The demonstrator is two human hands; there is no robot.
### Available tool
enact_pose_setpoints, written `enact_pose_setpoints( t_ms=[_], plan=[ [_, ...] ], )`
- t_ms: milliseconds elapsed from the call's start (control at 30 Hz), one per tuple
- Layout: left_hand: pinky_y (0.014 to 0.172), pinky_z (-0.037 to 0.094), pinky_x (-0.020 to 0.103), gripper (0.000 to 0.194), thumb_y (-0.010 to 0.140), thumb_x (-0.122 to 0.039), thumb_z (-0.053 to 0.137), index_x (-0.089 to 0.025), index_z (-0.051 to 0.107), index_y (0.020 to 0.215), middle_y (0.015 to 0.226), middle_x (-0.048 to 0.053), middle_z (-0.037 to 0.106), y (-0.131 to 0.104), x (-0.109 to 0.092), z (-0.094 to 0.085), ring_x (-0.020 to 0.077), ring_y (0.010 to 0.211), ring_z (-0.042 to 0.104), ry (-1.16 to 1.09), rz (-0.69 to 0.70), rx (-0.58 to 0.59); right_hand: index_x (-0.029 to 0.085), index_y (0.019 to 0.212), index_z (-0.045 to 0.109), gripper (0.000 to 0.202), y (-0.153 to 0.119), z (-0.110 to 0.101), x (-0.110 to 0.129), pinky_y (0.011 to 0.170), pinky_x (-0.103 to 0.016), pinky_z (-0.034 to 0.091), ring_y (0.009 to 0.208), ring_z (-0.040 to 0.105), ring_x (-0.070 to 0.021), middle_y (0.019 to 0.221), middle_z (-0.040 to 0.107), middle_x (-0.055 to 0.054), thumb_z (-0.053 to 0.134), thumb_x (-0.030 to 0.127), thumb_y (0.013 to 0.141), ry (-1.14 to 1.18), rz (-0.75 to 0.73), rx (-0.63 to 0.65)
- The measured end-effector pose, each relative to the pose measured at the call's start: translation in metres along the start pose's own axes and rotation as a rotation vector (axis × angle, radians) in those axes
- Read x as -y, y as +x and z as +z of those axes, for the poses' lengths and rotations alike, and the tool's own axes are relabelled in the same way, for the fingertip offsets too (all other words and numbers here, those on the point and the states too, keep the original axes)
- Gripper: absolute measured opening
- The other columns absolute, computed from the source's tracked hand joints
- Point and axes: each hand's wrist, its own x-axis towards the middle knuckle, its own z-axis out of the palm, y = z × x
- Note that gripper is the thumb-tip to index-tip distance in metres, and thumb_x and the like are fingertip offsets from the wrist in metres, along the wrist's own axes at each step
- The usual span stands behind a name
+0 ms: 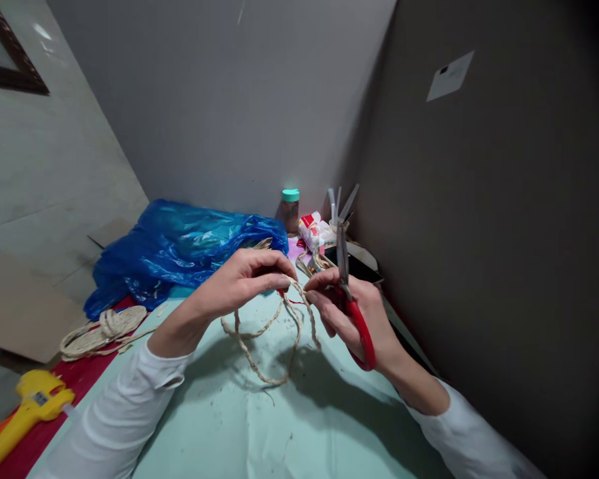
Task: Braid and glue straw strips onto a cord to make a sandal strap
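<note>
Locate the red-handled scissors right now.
In the head view, right of centre, the red-handled scissors are in the right hand, blades pointing up, right of the braided cord.

Along the far edge of the bench (pixel 219 426), a blue bag (pixel 180 243) and a teal-lidded jar (pixel 290 210) are being supported; by its left edge, a yellow glue gun (pixel 36 402).

Craft corner, possibly in a home, pale green counter (pixel 214 426), coiled cord (pixel 112 324), yellow glue gun (pixel 27 407), red-handled scissors (pixel 363 336), framed picture (pixel 17 63)
</note>
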Motion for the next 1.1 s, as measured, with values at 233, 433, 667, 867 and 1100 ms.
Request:
enact_pose_setpoints(
  t_ms=[233,433,667,867,1100],
  plan=[
    [0.065,0.05,0.021,0.009,0.08,-0.022,0.072,-0.014,0.071,0.082,0.077,0.003,0.069,-0.009,-0.009,-0.009,0.0121,0.07,0.063,-0.292,-0.058,-0.116,0.019,0.086,0.057,0.004,0.006,-0.012,-0.008,0.057,-0.027,0.043,0.059,0.052,-0.0135,0.072,0.058,-0.001,0.054,0.02,0.089,-0.353,-0.236,-0.051],
    [0.063,0.047,0.019,0.007,0.079,-0.02,0.073,-0.014,0.071,0.081,0.075,0.002,0.067,-0.012,-0.011,-0.014,0.0096,0.067,0.06,-0.339,-0.027,-0.162,0.018,0.099,0.052,0.013,0.007,-0.009,-0.016,0.054,-0.027,0.037,0.063,0.05,-0.0159,0.08,0.054,-0.004,0.052,0.023,0.088,-0.642,-0.362,0.031],
    [0.067,0.049,0.021,0.005,0.08,-0.02,0.072,-0.014,0.072,0.081,0.078,0.003,0.068,-0.012,-0.007,-0.011,0.0107,0.07,0.06,-0.381,0.011,-0.152,0.016,0.108,0.052,0.03,0.003,-0.006,-0.015,0.053,-0.026,0.038,0.06,0.055,-0.0147,0.089,0.059,-0.005,0.052,0.017,0.078,-0.79,-0.414,0.026],
    [0.068,0.049,0.02,0.004,0.08,-0.019,0.072,-0.015,0.073,0.082,0.078,0.003,0.068,-0.012,-0.005,-0.01,0.0106,0.071,0.062,-0.449,0.036,-0.12,0.015,0.104,0.055,0.028,0.005,-0.009,-0.014,0.054,-0.027,0.039,0.062,0.056,-0.0164,0.089,0.061,-0.006,0.054,0.016,0.076,-0.833,-0.422,-0.015],
    [0.064,0.047,0.022,0.008,0.076,-0.022,0.075,-0.015,0.073,0.079,0.076,0.003,0.066,-0.008,-0.006,-0.003,0.0113,0.067,0.058,-0.416,0.011,-0.118,0.016,0.104,0.054,0.028,0.004,-0.005,-0.014,0.052,-0.026,0.037,0.059,0.054,-0.0156,0.086,0.061,-0.006,0.049,0.016,0.077,-0.806,-0.426,0.02]
  ],
)
